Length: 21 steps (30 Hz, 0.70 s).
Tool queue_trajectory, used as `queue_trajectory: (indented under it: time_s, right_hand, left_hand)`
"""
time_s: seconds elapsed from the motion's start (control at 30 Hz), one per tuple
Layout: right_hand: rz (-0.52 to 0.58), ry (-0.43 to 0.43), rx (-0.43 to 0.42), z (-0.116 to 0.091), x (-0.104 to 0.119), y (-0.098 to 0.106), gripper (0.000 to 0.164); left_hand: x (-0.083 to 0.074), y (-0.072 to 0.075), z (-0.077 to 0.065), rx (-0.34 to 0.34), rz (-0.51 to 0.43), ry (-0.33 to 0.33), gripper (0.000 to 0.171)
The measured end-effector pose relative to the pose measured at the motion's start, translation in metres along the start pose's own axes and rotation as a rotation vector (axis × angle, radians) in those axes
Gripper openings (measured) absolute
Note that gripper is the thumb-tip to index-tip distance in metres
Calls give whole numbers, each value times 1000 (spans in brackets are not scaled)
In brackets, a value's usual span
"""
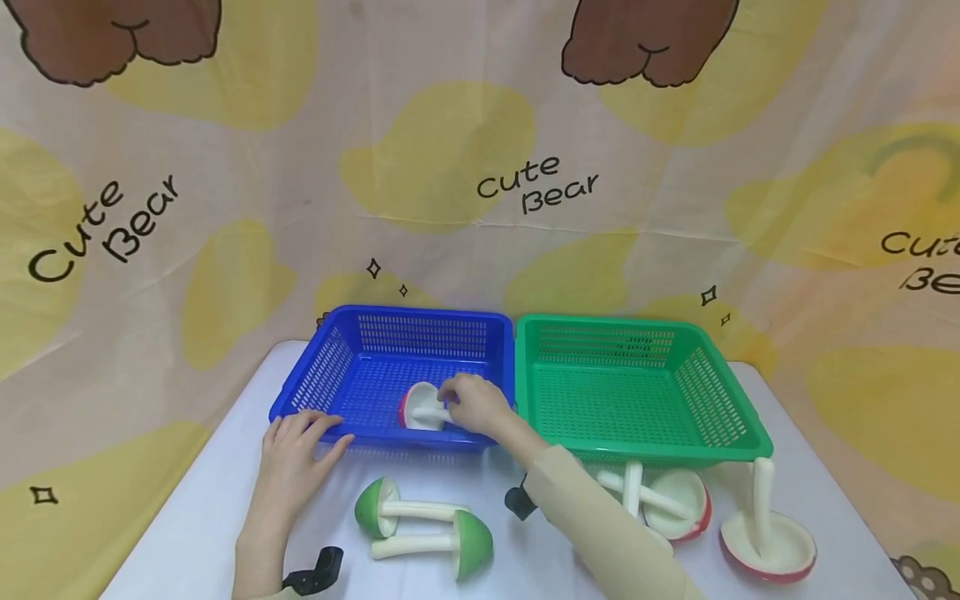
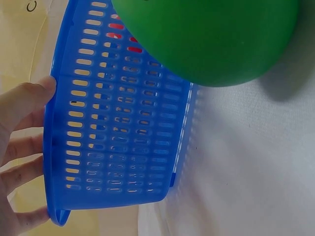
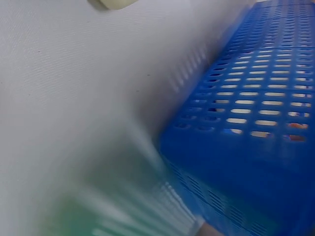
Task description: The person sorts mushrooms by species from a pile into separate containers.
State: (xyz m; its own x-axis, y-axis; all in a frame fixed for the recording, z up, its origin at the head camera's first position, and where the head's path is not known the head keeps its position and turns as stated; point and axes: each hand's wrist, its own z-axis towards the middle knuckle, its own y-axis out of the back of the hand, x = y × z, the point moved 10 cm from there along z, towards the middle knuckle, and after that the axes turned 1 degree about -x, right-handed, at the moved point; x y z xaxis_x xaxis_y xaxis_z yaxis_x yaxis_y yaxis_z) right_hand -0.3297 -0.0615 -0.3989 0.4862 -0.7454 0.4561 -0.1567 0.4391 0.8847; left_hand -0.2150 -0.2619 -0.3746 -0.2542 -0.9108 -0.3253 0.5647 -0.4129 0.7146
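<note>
In the head view my right hand reaches down into the blue basket and pinches the white stem of a toy mushroom with a red cap. That mushroom lies tilted near the basket's front wall, its cap to the left. My left hand rests on the basket's front left corner. Close up in the left wrist view, its fingertips touch the blue rim. Two green-capped toy mushrooms lie on the white table before the basket. In the right wrist view, my right hand is almost wholly out of frame.
A green basket stands right beside the blue one. Before it are a red-rimmed mushroom and another with its stem up; more stems are partly hidden by my right sleeve. A printed cloth hangs behind the table.
</note>
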Motion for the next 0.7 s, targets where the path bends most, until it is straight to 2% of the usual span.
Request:
queue_trajectory:
  time_s: [0.2,0.4,0.7]
  right_hand:
    - [16,55,-76,-12,6,19,20]
    - [48,88,-114,-29,10,34,18]
    - [102,102,-180,-57,10,53,18]
  left_hand:
    - [-2,-1,1,0,0,-8,28]
    - [0,-2,1,7,5,-9,29]
    - [2,-3,0,19,-5,3,30]
